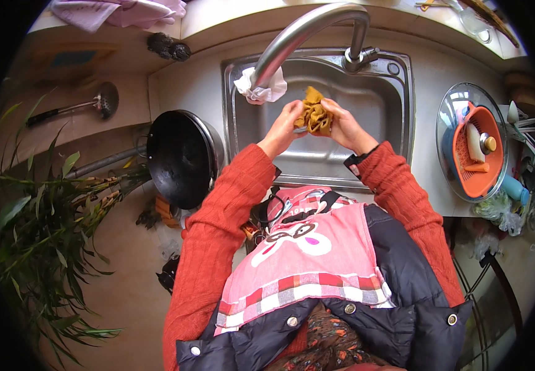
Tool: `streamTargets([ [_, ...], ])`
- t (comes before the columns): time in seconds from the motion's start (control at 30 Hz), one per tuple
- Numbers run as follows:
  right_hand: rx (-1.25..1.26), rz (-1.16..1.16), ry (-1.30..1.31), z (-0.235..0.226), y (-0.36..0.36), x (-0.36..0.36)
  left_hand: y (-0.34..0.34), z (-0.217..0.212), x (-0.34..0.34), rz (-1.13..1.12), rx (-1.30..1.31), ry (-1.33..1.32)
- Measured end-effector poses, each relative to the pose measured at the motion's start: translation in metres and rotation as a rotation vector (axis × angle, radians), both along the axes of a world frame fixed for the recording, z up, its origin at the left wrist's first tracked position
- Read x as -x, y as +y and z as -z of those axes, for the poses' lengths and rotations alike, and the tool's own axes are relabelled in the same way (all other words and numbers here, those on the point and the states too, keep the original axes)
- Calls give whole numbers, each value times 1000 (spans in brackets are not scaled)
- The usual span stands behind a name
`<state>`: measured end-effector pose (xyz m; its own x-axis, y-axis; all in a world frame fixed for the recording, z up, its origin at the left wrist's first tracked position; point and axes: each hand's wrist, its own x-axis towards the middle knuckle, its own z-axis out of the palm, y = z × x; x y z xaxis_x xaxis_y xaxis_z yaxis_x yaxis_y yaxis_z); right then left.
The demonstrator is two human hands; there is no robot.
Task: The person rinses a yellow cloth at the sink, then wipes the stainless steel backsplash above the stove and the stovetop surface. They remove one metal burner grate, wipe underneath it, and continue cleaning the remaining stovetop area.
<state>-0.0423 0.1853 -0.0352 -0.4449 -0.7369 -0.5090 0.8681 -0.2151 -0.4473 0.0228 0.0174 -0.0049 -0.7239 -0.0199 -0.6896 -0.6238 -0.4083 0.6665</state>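
A mustard-yellow cloth (pixel 317 116), crumpled into a loose bundle, is held up over the near-middle part of the stainless-steel sink (pixel 407 117). The left hand (pixel 287 127) pinches its left side, thumb and fingers drawn together on the folds; the right hand (pixel 346 125) grips its right side, fingers curled round toward the far edge. A small pale, shiny patch shows just under the bundle by the left fingertips; what it is, I cannot tell.

The cloth looks light, soft and limp, so it should give under any squeeze and is hardly fragile. Whether it is wet cannot be made out; if it is, it would probably be heavier and a little slick. The gathered folds at its two sides look the surest hold, since a single loose corner would likely let the rest flop open.

Left of the bundle and a little farther off, a white cloth (pixel 269 88) wraps the end of the curved faucet (pixel 308 29). A black wok (pixel 178 162) stands left of the sink. To the right, on the worktop (pixel 426 179), a clear glass lid (pixel 448 111) covers an orange-red colander (pixel 494 133).
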Motion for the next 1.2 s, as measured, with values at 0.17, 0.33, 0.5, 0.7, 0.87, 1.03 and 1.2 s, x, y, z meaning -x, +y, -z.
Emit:
streamTargets([
  [0.17, 100, 101, 113, -27, 26, 8, 3, -17, -3, 169, 90, 93],
  [0.33, -54, 237, 160, -50, 56, 8, -1, -29, -3, 92, 76, 255],
  [0.5, -1, 345, 160, -46, 72, 0, 3, -54, -10, -44, -199, 317],
  [0.7, -50, 300, 56, -41, 72, -23, 21, -65, -9, -84, 4, 340],
  [0.87, 242, 163, 85, -63, 54, -48, 48, -70, -15, 470, 770, 636],
  [1.03, 46, 262, 286, -108, 65, -37, 68, -125, -17, 607, 654, 785],
  [1.2, 176, 369, 245, -178, 98, 8, 66, -224, 16, 650, 747, 995],
])
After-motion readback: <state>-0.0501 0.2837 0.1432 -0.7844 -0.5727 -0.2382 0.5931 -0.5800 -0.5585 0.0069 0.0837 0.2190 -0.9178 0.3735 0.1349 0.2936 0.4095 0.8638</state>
